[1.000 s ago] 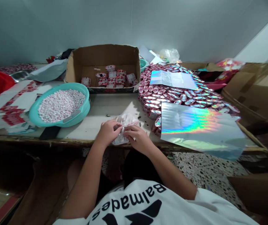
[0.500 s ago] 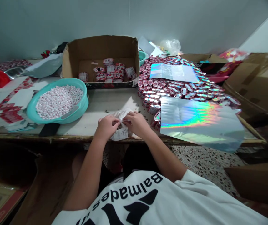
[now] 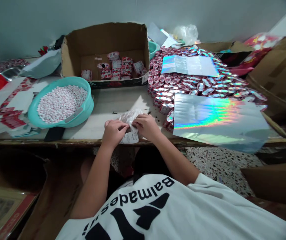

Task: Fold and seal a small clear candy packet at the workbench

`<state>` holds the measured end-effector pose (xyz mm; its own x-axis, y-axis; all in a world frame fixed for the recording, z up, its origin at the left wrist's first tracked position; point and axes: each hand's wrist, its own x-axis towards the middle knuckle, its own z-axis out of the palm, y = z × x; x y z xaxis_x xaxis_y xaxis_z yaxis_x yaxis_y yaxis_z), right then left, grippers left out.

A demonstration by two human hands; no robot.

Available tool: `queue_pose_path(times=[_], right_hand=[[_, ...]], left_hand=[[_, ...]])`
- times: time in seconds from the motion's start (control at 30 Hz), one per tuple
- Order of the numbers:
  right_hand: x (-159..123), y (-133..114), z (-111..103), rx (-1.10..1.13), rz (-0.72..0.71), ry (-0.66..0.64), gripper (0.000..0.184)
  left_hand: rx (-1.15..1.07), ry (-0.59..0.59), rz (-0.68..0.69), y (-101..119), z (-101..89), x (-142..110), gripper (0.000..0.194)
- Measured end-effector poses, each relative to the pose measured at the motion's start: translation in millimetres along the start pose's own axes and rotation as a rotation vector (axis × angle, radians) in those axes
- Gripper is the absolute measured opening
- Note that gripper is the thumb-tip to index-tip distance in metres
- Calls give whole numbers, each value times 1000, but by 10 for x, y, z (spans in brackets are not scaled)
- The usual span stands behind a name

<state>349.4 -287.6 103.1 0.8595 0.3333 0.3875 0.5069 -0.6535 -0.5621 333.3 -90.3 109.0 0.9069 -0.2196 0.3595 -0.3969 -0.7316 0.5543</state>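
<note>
L hand & R hand both pinching clear plastic bag, ctr of frame, at desk front edge. Prob. v. light, soft, crinkly, bit slippery; thin film might tear, so best held gently by bunched middle, off printed part.

Crumpled clear bag at the table's front edge.
The bag is thin, see-through plastic, bunched and creased, its middle drawn into a narrow twist; below that spreads a flat white label with small dark print, too blurred to read, lying just at the edge.
</note>
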Motion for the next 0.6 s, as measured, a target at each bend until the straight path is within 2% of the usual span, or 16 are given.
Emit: queue_pose_path(times=[0.27, 0.37, 0.5, 0.6], right_hand=[[-14, -8, 11, 97, 76, 2, 21], [-36, -24, 32, 88, 105, -3, 22], [-43, -46, 24, -19, 72, -8, 18], [-2, -70, -38, -47, 104, -82, 18]], left_hand=[[67, 90, 58, 6, 93, -96, 11], [80, 95, 39, -14, 112, -102, 12], [0, 56, -38, -32, 66, -53, 9], [-82, -10, -22, -6, -4, 9, 14]])
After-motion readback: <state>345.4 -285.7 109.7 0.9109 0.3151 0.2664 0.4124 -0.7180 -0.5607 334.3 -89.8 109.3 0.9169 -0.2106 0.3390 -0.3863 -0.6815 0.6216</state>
